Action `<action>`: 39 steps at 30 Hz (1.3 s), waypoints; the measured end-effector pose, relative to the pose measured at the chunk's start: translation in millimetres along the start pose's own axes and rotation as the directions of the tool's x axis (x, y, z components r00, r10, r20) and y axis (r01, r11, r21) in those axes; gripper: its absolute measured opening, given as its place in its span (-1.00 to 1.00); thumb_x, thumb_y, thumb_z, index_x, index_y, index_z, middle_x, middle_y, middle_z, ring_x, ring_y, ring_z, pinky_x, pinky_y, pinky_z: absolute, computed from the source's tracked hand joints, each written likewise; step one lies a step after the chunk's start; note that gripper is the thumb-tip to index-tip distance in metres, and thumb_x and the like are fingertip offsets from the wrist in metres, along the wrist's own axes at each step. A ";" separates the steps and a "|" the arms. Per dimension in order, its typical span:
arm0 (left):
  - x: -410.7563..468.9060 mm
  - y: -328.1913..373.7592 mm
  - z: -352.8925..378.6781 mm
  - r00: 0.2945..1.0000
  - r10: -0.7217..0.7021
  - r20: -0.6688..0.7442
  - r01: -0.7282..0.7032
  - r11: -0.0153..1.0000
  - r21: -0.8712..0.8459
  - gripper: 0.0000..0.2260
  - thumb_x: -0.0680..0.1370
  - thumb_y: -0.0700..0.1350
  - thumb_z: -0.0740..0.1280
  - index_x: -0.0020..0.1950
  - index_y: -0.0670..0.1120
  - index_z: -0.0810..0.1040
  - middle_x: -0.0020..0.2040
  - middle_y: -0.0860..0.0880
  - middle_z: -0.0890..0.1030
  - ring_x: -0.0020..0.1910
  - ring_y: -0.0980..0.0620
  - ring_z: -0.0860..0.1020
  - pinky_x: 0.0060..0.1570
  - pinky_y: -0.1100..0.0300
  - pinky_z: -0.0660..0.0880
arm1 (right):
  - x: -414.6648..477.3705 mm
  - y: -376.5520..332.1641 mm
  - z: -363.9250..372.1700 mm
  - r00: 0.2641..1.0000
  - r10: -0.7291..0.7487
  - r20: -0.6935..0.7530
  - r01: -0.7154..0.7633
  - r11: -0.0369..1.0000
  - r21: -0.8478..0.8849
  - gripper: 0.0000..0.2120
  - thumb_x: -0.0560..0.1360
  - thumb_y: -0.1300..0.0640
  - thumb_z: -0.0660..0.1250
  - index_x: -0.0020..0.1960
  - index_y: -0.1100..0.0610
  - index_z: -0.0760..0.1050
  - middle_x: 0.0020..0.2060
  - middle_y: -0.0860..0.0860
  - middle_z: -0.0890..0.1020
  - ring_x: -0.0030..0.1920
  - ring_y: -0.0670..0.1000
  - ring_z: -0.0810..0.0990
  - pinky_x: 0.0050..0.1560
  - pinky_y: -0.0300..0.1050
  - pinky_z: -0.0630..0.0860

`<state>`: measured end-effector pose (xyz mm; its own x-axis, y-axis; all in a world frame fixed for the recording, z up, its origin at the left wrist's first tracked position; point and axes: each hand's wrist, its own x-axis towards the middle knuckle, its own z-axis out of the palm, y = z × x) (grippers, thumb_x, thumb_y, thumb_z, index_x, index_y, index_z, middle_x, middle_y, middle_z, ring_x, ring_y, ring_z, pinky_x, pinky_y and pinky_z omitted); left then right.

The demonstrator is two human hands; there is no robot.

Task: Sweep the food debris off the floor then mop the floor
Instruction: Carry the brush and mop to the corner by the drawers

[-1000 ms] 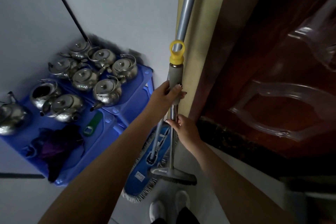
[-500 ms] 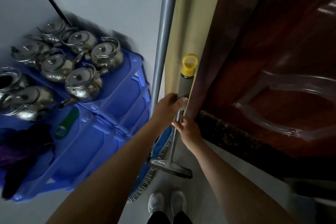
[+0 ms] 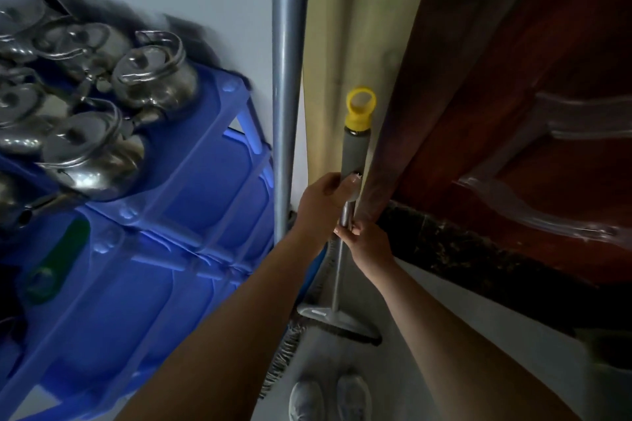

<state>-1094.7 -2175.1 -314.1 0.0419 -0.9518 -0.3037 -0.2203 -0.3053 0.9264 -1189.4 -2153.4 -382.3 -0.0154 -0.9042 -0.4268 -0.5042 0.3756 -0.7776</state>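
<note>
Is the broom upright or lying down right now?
Upright. The broom rises from its brush head near the floor to the yellow cap; the left hand and right hand grip its handle.

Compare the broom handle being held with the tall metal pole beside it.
The broom handle is thin; the pole is thicker. The broom handle ends in a yellow loop cap above a grey sleeve; the pole runs bare out of frame. The broom handle is held; nobody holds the pole. Both are roughly upright metal tubes.
</note>
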 end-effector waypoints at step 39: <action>49.5 -17.4 15.2 0.994 -0.109 -0.001 0.109 0.993 -0.044 -0.61 0.53 0.13 0.26 0.18 -0.14 0.55 0.11 -0.08 0.62 0.13 -0.02 0.56 0.26 -0.02 0.44 | 46.3 7.6 -1.3 0.973 0.009 -0.232 0.008 0.997 0.074 -0.49 0.46 -0.10 0.36 0.19 0.28 0.46 0.05 0.15 0.64 0.05 0.08 0.61 -0.04 -0.22 0.47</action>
<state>-1103.6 -2216.5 -348.7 0.0666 -0.9129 -0.4026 -0.1710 -0.4080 0.8968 -1195.1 -2192.7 -407.4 -0.2202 -0.9231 -0.3152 -0.4390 0.3823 -0.8131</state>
